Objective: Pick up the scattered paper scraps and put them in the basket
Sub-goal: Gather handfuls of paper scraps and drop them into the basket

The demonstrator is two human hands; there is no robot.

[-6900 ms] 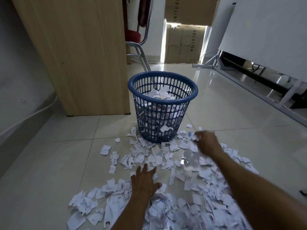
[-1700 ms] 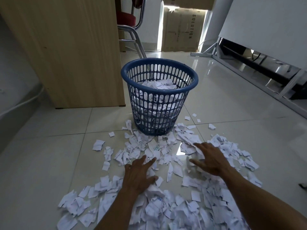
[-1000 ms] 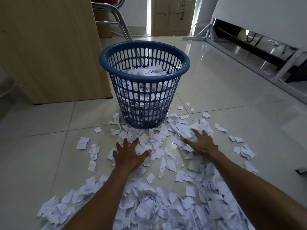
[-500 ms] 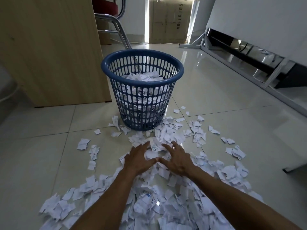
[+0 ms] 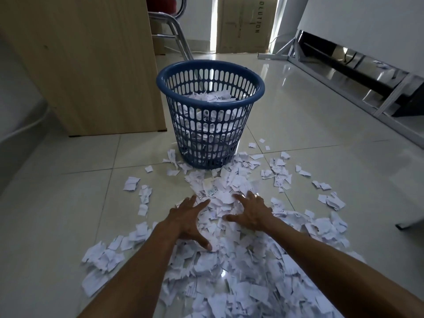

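Left grip (image 5: 188,222) and right grip (image 5: 251,214) parted, scraps (image 5: 220,203) between (basket (image 5: 211,104) beyond).

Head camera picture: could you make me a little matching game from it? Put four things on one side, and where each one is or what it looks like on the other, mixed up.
Things:
1. basket
2. left hand
3. cardboard box
4. wooden cabinet

Descriptions:
A. at the back of the room, with printed lettering
B. blue, with slotted walls, already holding paper
C. fingers spread, pressing on the paper scraps on the floor
D. light brown, standing to the left of the basket

Pairs: 1-B, 2-C, 3-A, 4-D
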